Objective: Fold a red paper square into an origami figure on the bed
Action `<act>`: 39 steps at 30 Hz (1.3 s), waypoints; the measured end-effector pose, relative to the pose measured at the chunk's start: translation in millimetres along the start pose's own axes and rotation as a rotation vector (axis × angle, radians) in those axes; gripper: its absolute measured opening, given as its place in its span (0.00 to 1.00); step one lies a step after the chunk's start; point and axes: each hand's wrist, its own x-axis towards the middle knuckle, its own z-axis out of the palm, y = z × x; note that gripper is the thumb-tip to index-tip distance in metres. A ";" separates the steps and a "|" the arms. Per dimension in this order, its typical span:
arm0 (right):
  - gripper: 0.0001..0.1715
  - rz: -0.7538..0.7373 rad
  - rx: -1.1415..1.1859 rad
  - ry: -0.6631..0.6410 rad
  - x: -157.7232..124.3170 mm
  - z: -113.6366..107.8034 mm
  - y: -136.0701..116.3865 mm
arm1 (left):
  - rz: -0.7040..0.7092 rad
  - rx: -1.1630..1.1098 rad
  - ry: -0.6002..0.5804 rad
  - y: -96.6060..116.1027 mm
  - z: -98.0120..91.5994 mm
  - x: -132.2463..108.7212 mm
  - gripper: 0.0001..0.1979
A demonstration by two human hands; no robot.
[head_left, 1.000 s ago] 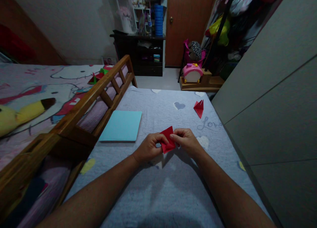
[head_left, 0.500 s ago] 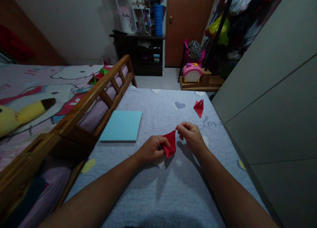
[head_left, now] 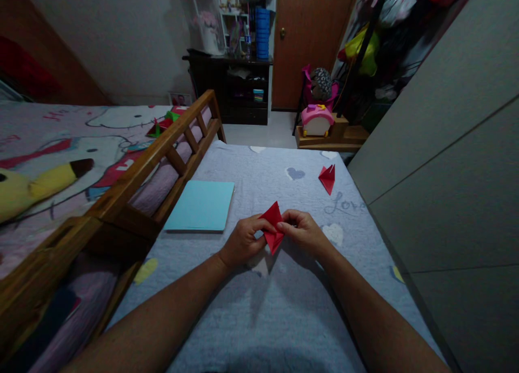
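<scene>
A grey bedspread (head_left: pixel 259 308) printed with hearts covers the bed, with a wooden rail (head_left: pixel 162 157) along its left edge. Just above it, the left hand (head_left: pixel 242 240) and right hand (head_left: pixel 305 233) pinch a folded red paper (head_left: pixel 273 228) between closed fingertips, one on each side. A light blue paper stack (head_left: pixel 201 205) lies near the left hand; another folded red piece (head_left: pixel 327 177) sits well apart, farther ahead.
</scene>
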 end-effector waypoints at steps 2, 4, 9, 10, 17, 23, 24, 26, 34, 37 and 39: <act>0.13 0.000 -0.028 -0.013 -0.1 -1.2 1.0 | 0.001 0.010 0.015 0.5 -0.6 0.5 0.08; 0.14 0.014 -0.038 -0.025 -0.7 -2.6 1.3 | -0.001 0.009 0.025 1.3 -1.4 1.1 0.07; 0.15 0.001 -0.032 -0.016 -1.7 -3.1 -2.5 | -0.020 -0.038 0.017 3.7 -2.8 2.2 0.06; 0.15 -0.003 -0.024 -0.007 -1.6 -2.7 -3.6 | -0.025 -0.049 0.011 4.2 -2.9 2.4 0.06; 0.16 0.013 0.085 0.020 -1.6 -2.3 -9.5 | -0.054 -0.100 -0.042 6.5 -2.1 1.6 0.03; 0.22 0.043 0.147 -0.053 -3.7 -5.7 -10.6 | -0.082 -0.171 -0.042 4.5 -0.4 0.0 0.01; 0.22 0.039 0.134 -0.055 -3.9 -5.9 -10.5 | -0.079 -0.174 -0.042 4.3 -0.3 0.0 0.01; 0.21 0.033 0.111 -0.047 -3.9 -5.7 -10.4 | -0.073 -0.175 -0.041 4.3 0.2 0.0 0.01; 0.16 0.015 0.084 0.062 -2.3 -0.7 -10.9 | -0.090 -0.172 -0.039 4.6 2.2 0.1 0.01; 0.14 0.022 0.094 0.070 -1.7 0.4 -10.0 | -0.064 -0.150 -0.036 5.3 1.6 0.2 0.02; 0.14 0.030 0.100 0.066 -1.7 0.7 -9.1 | -0.027 -0.114 -0.015 6.0 0.8 0.1 0.04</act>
